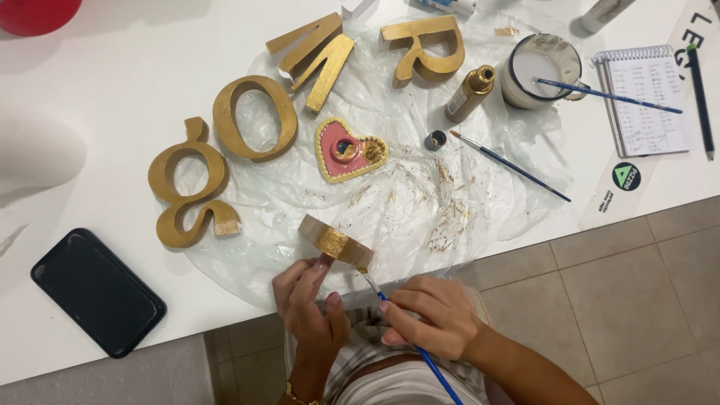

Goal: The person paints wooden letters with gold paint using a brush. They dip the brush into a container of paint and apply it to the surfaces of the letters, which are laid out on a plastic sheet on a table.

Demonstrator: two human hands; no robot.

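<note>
My left hand (309,304) grips a small wooden block (334,241), partly coated in gold paint, at the near table edge. In my right hand (431,316) is a blue-handled paintbrush (420,349), with its tip touching the block's lower right corner. Both hands work over a clear plastic sheet (420,202) streaked with gold. Farther back on the sheet lie several gold-painted wooden letters (253,118) and a pink heart-shaped piece (346,150) with a gold rim.
A black phone (97,291) lies at the left. At the back right stand a gold paint bottle (469,93) with its dark cap (435,139) beside it, a cup of water (540,71) holding a brush, a second brush (510,165), a spiral notebook (643,101) and a pencil (699,101).
</note>
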